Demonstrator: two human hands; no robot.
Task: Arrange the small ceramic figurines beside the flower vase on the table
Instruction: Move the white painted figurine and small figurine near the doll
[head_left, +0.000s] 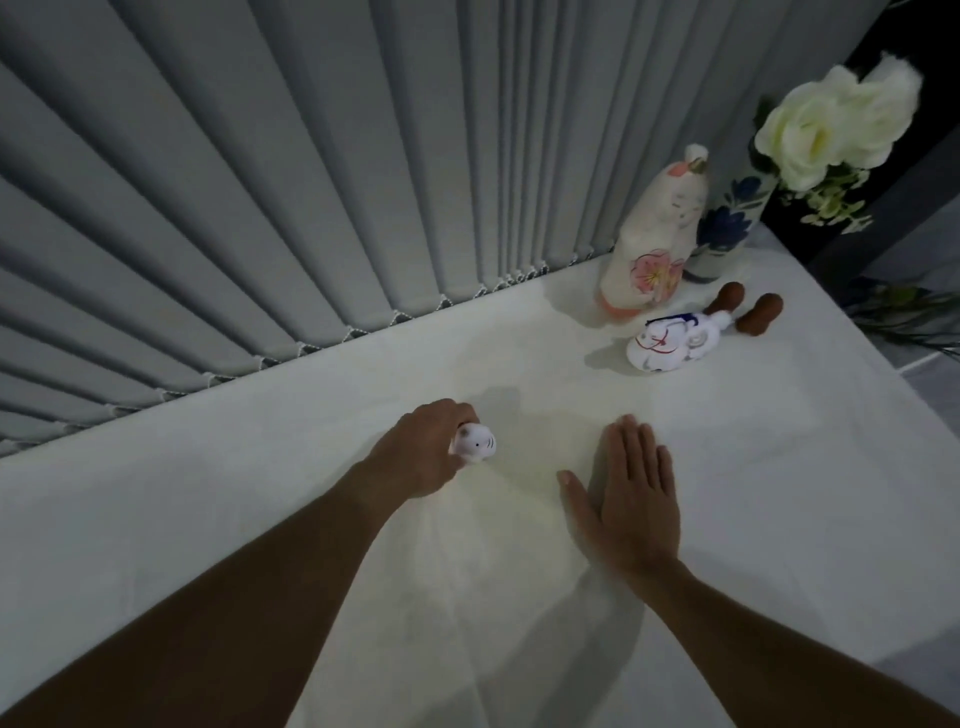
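Note:
My left hand (415, 452) grips a small white cat figurine (475, 443) standing on the white table (519, 597) near the middle. To its right, my right hand (631, 488) lies flat on the cloth, fingers apart, holding nothing. At the far right corner stands a blue-flowered vase (727, 228) with white roses (831, 124). A tall cream figurine with a pink blossom (652, 239) stands upright just left of the vase. In front of it a white and blue figurine with brown feet (675, 343) lies on its side.
Grey pleated curtains (311, 182) hang along the table's far edge. The table's right edge drops off near green leaves (904, 312) and a dark frame (883, 208).

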